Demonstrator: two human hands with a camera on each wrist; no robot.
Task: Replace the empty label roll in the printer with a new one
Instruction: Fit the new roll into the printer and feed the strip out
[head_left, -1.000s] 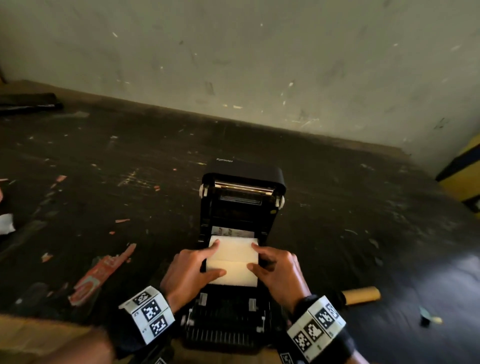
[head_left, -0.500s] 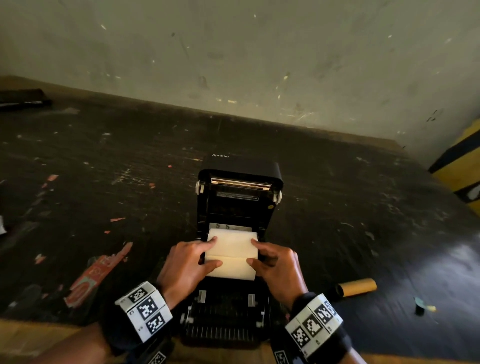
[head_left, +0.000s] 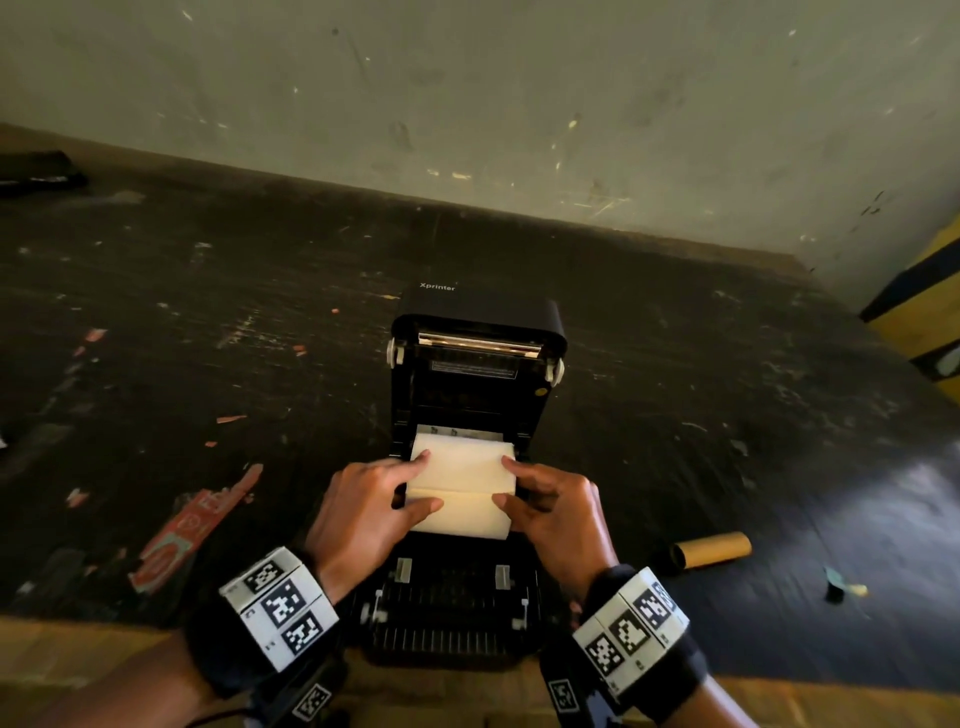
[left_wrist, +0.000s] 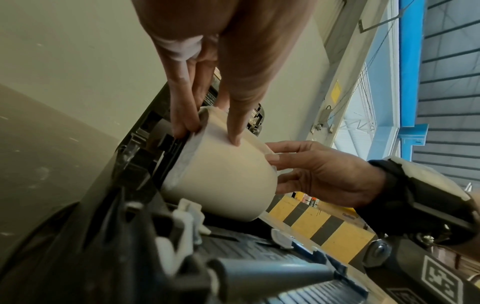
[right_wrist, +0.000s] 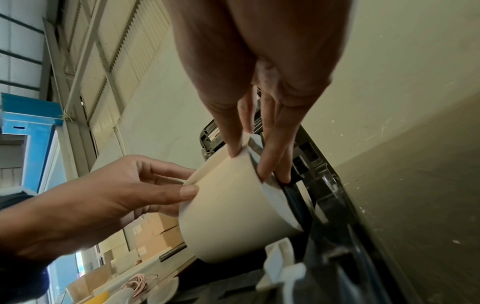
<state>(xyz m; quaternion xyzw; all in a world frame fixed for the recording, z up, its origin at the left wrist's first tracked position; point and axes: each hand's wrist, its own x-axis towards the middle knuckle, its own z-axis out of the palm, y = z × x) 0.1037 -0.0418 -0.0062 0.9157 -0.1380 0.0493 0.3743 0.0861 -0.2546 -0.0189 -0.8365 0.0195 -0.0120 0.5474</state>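
Observation:
The black label printer (head_left: 475, 332) stands near the table's front edge with its lid tipped up and back. A cream new label roll (head_left: 462, 483) lies across its open bay. My left hand (head_left: 431, 479) grips the roll's left end, thumb on top and fingers against the end face. My right hand (head_left: 500, 480) holds the right end the same way. The left wrist view shows the roll (left_wrist: 223, 181) low between the printer's side guides (left_wrist: 145, 156). In the right wrist view the roll (right_wrist: 233, 216) is seen from its other end. An empty brown cardboard core (head_left: 711, 550) lies on the table right of the printer.
The dark, scuffed table (head_left: 208, 312) ends at a pale wall behind. A red torn wrapper (head_left: 192, 535) lies left of the printer. A small dark bit (head_left: 836, 590) lies right of the core. A yellow-and-black striped barrier (head_left: 924, 312) stands at the right edge.
Both hands keep the same grip on the roll in the bay. Only the head view has shifted a little.

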